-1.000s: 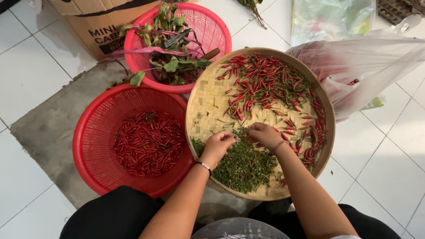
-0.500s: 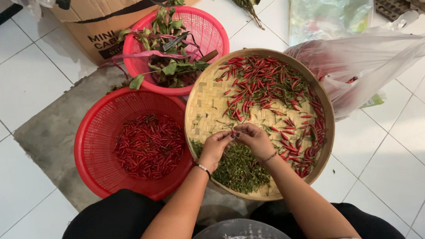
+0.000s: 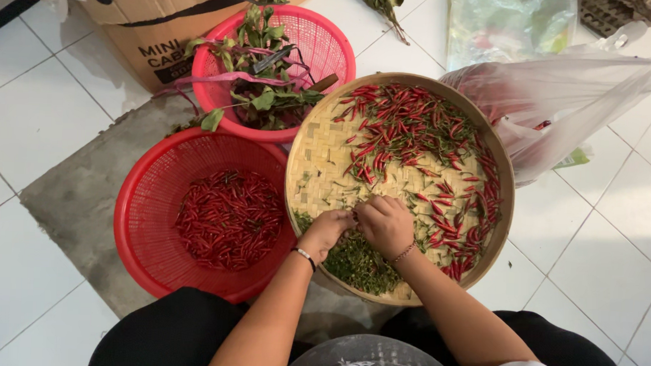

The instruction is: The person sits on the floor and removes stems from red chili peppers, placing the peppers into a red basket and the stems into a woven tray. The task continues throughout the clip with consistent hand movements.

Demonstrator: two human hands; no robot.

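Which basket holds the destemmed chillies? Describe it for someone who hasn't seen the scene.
Start from the round woven bamboo tray under both hands; two red plastic baskets sit on its left. Take the nearer, larger basket, beside the left hand. It holds only red chillies, whereas the farther basket is filled with leafy stalks.

— What is the floor [image 3: 605,236] like?
— Large glossy white tiles with thin dark grout lines, evenly lit by soft light. A rough grey patch [image 3: 80,196] interrupts them toward the left.
— Anything at the far edge?
— A brown cardboard box [image 3: 140,25] at the top left corner, and a dark strip [image 3: 7,13] just beside it.
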